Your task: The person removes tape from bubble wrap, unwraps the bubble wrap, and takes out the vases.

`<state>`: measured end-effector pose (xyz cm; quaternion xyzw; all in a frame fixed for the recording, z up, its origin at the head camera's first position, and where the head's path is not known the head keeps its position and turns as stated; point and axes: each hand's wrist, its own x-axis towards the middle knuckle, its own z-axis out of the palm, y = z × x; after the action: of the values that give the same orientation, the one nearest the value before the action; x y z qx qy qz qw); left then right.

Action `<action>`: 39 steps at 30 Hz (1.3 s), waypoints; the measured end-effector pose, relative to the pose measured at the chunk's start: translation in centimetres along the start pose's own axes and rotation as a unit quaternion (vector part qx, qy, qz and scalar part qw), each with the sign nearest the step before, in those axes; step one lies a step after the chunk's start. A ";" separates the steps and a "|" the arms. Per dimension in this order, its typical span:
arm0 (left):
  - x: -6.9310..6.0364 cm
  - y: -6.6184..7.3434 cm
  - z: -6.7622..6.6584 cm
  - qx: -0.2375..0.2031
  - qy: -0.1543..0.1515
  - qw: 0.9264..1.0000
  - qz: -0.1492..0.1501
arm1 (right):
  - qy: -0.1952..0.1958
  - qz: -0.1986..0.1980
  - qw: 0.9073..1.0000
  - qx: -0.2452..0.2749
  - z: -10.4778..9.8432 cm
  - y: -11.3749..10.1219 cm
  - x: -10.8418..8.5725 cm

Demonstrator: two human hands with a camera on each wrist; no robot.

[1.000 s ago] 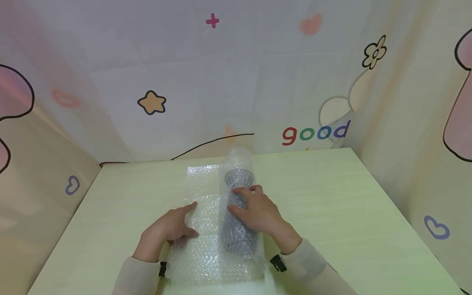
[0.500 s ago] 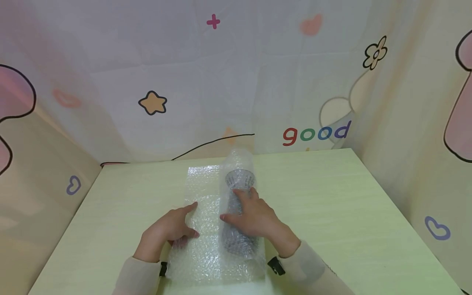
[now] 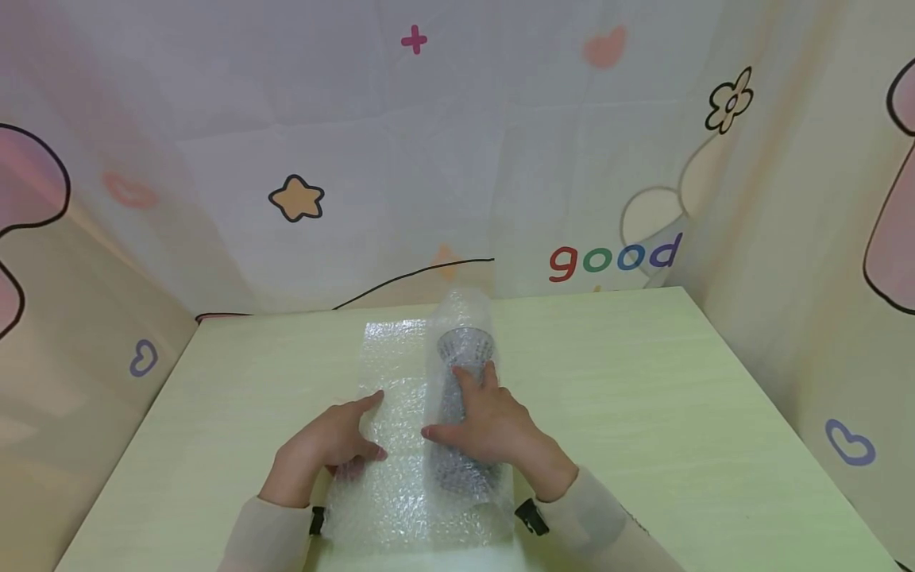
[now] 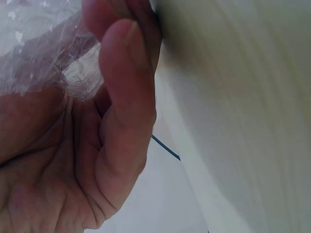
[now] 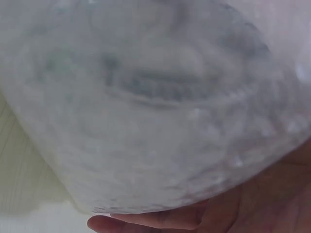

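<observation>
A dark grey, bottle-like cylinder (image 3: pixel 465 347) with a flared, lighter end lies wrapped at the right side of a sheet of clear bubble wrap (image 3: pixel 396 500). My left hand (image 3: pixel 322 441) holds the sheet's left edge, thumb and index finger on top and other fingers partly under it; in the left wrist view, the film (image 4: pixel 31 63) crosses the palm side. Over the wrapped cylinder lies my right hand (image 3: pixel 500 425), its fingers spread and fairly straight and the thumb reaching across to the left side. The blurred wrapped cylinder (image 5: pixel 146 136) fills most of the right wrist view.
A pale yellow-green table (image 3: pixel 643 397) extends on both sides of the sheet. Behind it hangs a printed cloth backdrop (image 3: pixel 400 159), and similar cloth closes off the left and right sides.
My right thumb has slid left and toward me across the wrapped cylinder, and the right fingers have spread straighter. The left hand and the bubble wrap have stayed put.
</observation>
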<state>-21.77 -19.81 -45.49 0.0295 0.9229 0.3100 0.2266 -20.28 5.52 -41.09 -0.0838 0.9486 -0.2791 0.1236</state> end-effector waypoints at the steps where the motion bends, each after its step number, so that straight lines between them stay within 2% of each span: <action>1: 0.0 0.0 0.0 0.000 0.000 1.000 0.000 | 0.000 0.000 1.000 0.000 0.0 0.0 0.0; 39: 0.2 -0.1 0.1 0.002 -0.005 1.000 -0.011 | 0.013 -0.001 1.000 0.011 0.3 0.3 0.0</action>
<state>-21.94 -19.79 -45.67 0.0216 0.9226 0.3051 0.2349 -20.24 5.60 -41.49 -0.0796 0.9468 -0.2910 0.1117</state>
